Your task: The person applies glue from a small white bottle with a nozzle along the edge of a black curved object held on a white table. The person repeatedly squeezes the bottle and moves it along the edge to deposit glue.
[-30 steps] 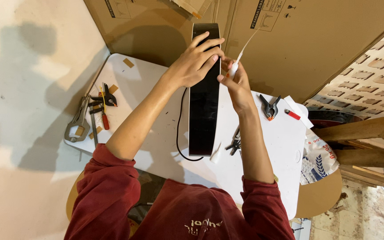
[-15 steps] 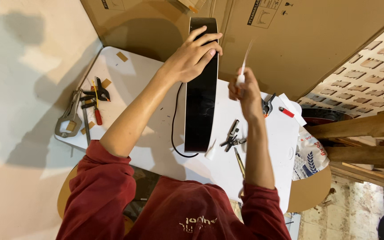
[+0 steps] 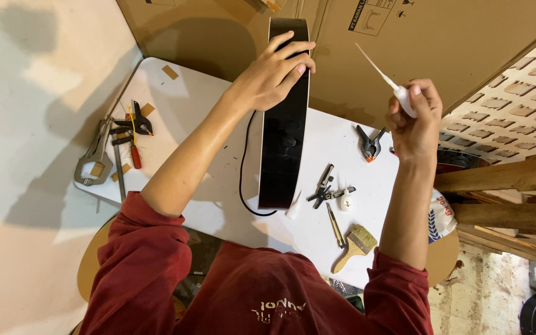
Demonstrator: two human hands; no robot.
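A long glossy black curved panel (image 3: 285, 133) stands on edge on the white table (image 3: 187, 111). My left hand (image 3: 274, 74) grips its far top end and steadies it. My right hand (image 3: 415, 121) is raised to the right of the panel, closed around a small white squeeze bottle (image 3: 404, 99) whose long thin nozzle points up and left, apart from the panel. A black cord (image 3: 243, 180) loops along the panel's left side.
Pliers and clamps (image 3: 332, 192), a small clamp (image 3: 368, 144), a paint brush (image 3: 355, 245) and a white cap lie right of the panel. A metal clamp (image 3: 94, 162), screwdriver and spring clip sit at the table's left. Cardboard sheets (image 3: 442, 43) stand behind; wooden pallets (image 3: 504, 198) at right.
My right hand has drawn the bottle away from the panel's top edge, moving right and outward. My left hand stays on the panel's top.
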